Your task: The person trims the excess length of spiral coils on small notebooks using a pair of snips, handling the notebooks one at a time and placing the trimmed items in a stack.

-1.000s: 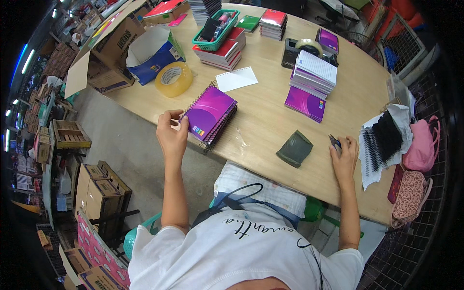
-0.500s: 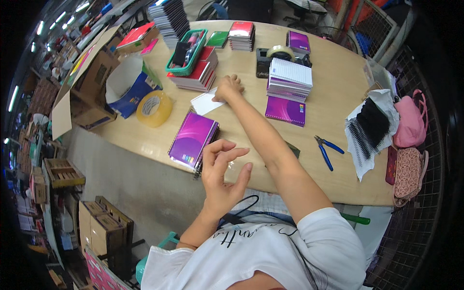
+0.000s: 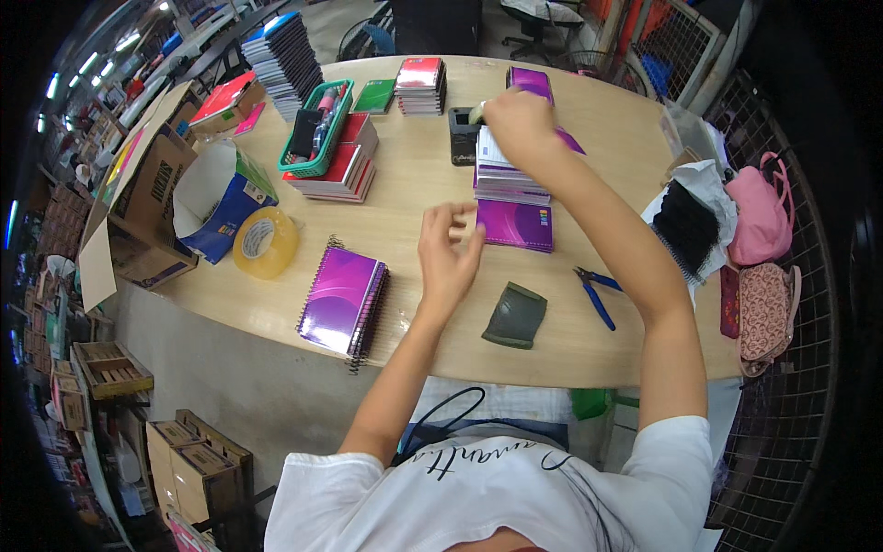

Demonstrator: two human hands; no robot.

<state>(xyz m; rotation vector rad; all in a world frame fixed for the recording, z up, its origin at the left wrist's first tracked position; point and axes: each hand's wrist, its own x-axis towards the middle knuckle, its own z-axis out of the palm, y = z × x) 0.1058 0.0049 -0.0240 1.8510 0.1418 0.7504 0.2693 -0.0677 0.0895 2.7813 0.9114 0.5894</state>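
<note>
Pages atop a stack of notebooks (image 3: 509,173) at mid-table are gripped by the right hand (image 3: 517,120). Open, empty fingers of the left hand (image 3: 448,250) are held beside a purple cover (image 3: 515,224); a purple spiral notebook (image 3: 342,299) lies nearer the edge.

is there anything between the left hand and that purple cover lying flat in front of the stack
Nothing visible. The left hand hovers open just left of the purple cover, with only bare table between them. The right hand rests farther back on the notebook stack.

A stationery workshop: notebook stacks (image 3: 421,85), loose spiral bindings (image 3: 685,224), cardboard boxes (image 3: 138,207) around a wooden table (image 3: 405,207).
</note>
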